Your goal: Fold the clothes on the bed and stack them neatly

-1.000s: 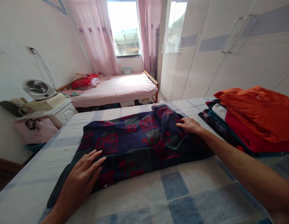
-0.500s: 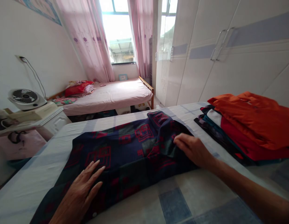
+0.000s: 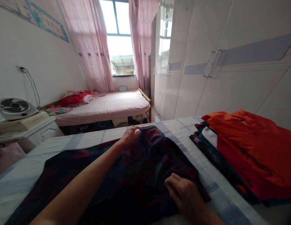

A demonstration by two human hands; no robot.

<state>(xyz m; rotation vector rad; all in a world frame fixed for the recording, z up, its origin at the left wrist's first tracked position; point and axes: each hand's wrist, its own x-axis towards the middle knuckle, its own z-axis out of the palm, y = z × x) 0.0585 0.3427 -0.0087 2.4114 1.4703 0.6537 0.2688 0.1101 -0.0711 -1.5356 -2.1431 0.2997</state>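
A dark navy and green shirt (image 3: 133, 175) with red square patterns lies spread across the bed, bunched into folds on its right side. My left arm reaches over it, and my left hand (image 3: 129, 135) is closed on the cloth at the far edge. Nearer to me, my right hand (image 3: 179, 189) pinches a fold of the same shirt on the right side, its fingertips curled into the fabric. Part of the shirt's near left area is hidden under my left forearm.
To the right, a stack of folded clothes (image 3: 248, 150) with an orange garment on top sits on the bed (image 3: 89, 142). At the left stands a cabinet (image 3: 42, 128) with a fan (image 3: 15, 107) on it. A pink-covered bed (image 3: 112, 104) and white wardrobe (image 3: 194, 90) are beyond.
My left hand has moved from lying flat on the shirt's near left to gripping its far edge. My right hand is lower in view, still on the fold. The view has tilted up slightly.
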